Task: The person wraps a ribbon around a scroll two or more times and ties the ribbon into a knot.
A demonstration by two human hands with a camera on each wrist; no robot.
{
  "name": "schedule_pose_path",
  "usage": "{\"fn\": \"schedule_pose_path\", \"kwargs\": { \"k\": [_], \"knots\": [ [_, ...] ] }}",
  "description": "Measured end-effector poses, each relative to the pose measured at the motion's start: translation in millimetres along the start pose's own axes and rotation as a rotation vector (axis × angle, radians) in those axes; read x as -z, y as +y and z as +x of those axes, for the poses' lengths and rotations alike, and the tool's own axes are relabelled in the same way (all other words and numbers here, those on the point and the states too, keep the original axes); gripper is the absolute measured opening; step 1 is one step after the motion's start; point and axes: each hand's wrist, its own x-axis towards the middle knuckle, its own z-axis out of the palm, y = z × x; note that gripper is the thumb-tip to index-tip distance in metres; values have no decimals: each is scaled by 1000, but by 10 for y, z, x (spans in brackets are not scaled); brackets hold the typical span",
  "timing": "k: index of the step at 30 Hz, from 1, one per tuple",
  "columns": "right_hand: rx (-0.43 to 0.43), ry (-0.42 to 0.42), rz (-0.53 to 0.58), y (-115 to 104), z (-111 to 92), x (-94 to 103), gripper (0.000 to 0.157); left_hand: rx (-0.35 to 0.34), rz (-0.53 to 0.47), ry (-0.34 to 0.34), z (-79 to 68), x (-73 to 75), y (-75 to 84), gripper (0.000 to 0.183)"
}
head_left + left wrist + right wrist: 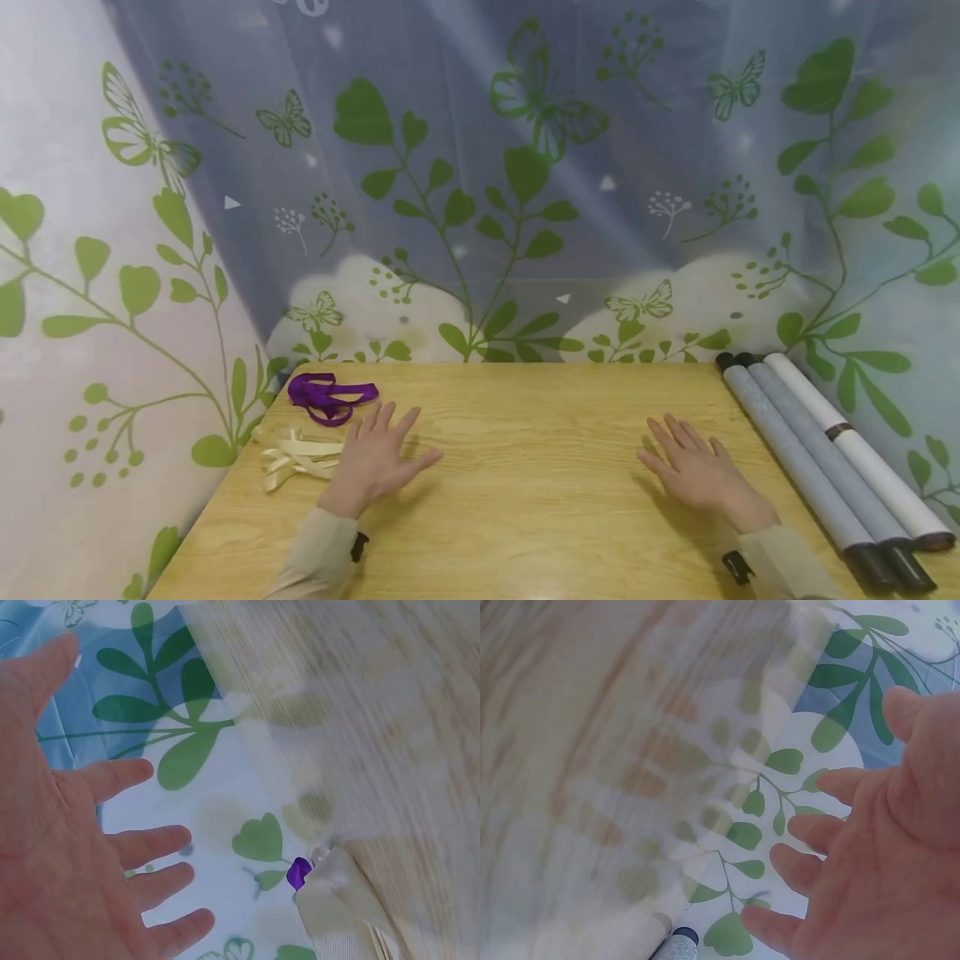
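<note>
My left hand (372, 457), fingers spread and palm down, is held over the left part of the wooden table (525, 500). It overlaps the right end of a cream ribbon bundle (288, 461) in the head view. Just beyond its fingertips lies a loosely looped purple ribbon (315, 392). Over on the right, my right hand (693, 471) has its fingers straight and apart, holding nothing. Both palms show bare in the wrist views, the left palm (60, 847) and the right palm (877, 847). A pale ribbon (337, 907) shows low in the left wrist view.
Along the table's right edge lie three long rolls side by side: two grey rolls (795, 467) (832, 450) and a white roll (877, 467) with a dark band. A curtain (465, 183) printed with leaves and butterflies hangs behind the table and down its sides.
</note>
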Motion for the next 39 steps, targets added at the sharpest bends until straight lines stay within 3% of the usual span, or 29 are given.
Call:
{"fn": "schedule_pose_path", "kwargs": {
  "k": [11,19,24,33,39],
  "knots": [
    [8,-38,0,-49,-21,44,70,28,-12,-74,-1,39,-119,82],
    [60,-23,44,-138,59,28,67,13,24,-54,-35,32,-316,59],
    [57,-63,62,-172,115,17,68,11,22,-54,-74,69,-463,44],
    [83,-78,51,-238,127,-8,65,44,-16,-105,-127,112,-712,48],
    [94,-51,37,-314,128,-21,62,27,-6,-80,-149,104,-771,39]
  ]
}}
